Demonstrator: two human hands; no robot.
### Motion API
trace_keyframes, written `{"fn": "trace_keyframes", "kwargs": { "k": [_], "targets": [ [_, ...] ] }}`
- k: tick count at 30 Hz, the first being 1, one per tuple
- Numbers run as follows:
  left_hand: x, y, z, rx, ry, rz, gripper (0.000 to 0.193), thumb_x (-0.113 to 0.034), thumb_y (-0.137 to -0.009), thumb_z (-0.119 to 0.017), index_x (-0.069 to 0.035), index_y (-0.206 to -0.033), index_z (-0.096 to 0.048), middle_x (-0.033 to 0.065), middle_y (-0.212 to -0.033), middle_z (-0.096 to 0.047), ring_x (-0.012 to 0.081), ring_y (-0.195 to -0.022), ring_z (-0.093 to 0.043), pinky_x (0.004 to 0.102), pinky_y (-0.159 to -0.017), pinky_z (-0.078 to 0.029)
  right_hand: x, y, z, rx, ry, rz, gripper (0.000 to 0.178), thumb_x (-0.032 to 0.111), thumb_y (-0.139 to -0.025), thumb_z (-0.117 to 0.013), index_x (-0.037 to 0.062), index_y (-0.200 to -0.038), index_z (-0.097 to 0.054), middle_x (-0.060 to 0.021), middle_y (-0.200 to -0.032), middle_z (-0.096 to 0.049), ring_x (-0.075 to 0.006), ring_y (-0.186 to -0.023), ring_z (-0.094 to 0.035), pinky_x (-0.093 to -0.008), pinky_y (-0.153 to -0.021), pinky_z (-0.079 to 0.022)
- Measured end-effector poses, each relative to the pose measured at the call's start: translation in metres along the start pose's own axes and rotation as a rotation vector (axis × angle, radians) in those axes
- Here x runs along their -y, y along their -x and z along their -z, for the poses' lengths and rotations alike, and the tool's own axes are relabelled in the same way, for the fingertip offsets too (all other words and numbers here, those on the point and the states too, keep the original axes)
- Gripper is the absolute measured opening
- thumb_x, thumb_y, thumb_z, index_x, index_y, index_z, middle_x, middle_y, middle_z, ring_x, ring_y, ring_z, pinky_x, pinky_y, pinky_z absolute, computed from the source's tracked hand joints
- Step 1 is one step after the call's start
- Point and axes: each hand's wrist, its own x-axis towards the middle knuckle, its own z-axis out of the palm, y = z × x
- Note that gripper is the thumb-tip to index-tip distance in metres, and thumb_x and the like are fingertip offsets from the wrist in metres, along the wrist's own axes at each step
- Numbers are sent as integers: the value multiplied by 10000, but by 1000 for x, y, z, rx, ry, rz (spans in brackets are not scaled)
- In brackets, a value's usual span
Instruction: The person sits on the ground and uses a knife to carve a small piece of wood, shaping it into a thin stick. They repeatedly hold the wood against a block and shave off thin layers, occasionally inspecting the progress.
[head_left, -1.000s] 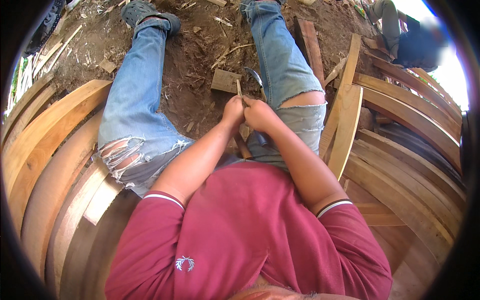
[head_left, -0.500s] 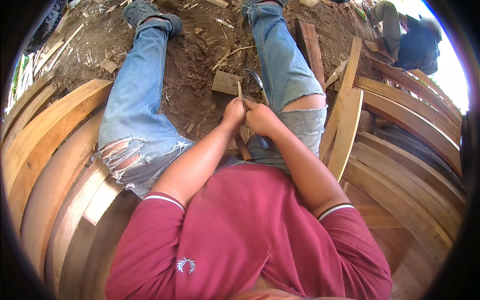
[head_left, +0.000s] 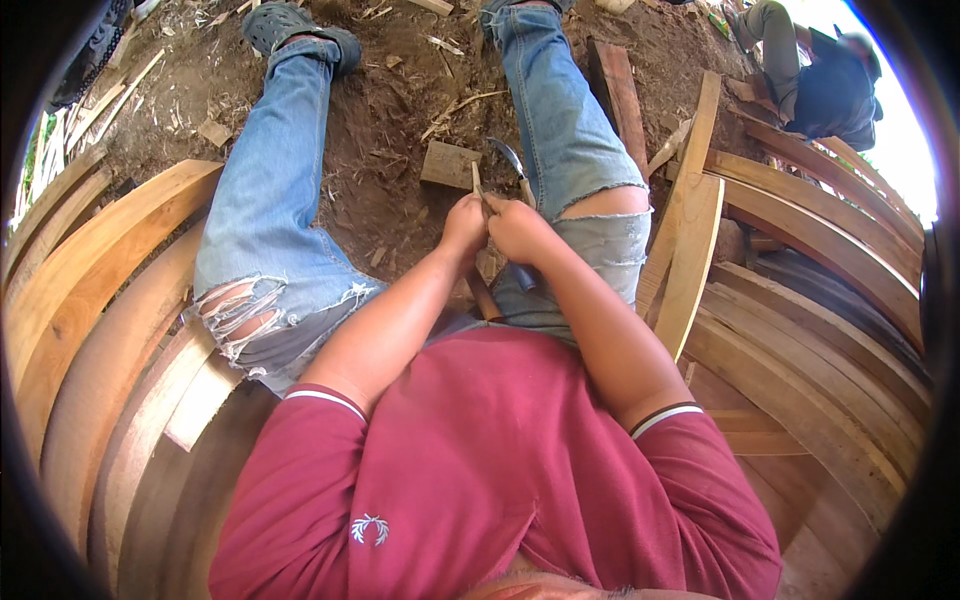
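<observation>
Handwork on a slim pale stick [head_left: 475,177] seems to be the step underway: from where I stand, the person has it gathered between both hands, out over the gap between the legs. It could be trimming or some small adjustment; the knuckles cover too much for me to say. The left hand [head_left: 464,227] is curled closed around the lower part of the stick. The right hand [head_left: 520,231] is closed too, pressed up against the left, its fingertips seeming to pinch the same piece; whether it also grips something small, I cannot tell.

To my eye, the next move calls for a firm left grip and short, controlled work from the right fingers, minding the curved metal blade [head_left: 509,154] that shows just beyond the right hand, beside the jeans [head_left: 545,125].

As for the stick itself, it looks like bare wood, light in colour, narrow and straight, with its free end pointing away from the body, over the near edge of a squared wooden block [head_left: 450,165] on the earth floor [head_left: 395,100]. Its lower end is hidden in the hands, so I can't judge its full length or how finely that end is finished.
</observation>
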Motion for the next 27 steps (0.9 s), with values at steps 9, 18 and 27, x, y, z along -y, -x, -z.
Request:
{"fn": "trace_keyframes", "kwargs": {
  "k": [9, 18, 27],
  "targets": [
    [-3, 2, 1, 7, 84, 36, 316, -234, -1033, -398, -54, -1045, -658, 40, -880, -627, 144, -759, -567, 302, -665, -449, 10, -4, 3, 4, 19, 30, 580, 145, -892, -466, -43, -1441, -488, -336, -1182, -636, -446, -1123, -629, -465, -967, -500],
    [-24, 23, -10, 1, 73, 10, 288, -245, -1026, -426, -72, -1003, -655, 31, -848, -614, 136, -750, -566, 301, -655, -448, 9, 2, -4, -22, 20, -21, 580, 133, -875, -460, -47, -1424, -510, -339, -1216, -626, -438, -1166, -614, -453, -1010, -478],
    [-6, 7, -1, 36, 65, 67, 298, -280, -1037, -413, -94, -1013, -645, 16, -794, -586, 130, -627, -513, 298, -528, -380, -3, -32, -9, -15, 42, -23, 512, 137, -898, -465, -44, -1367, -557, -326, -1206, -636, -457, -1141, -616, -465, -976, -495]
  ]
}}
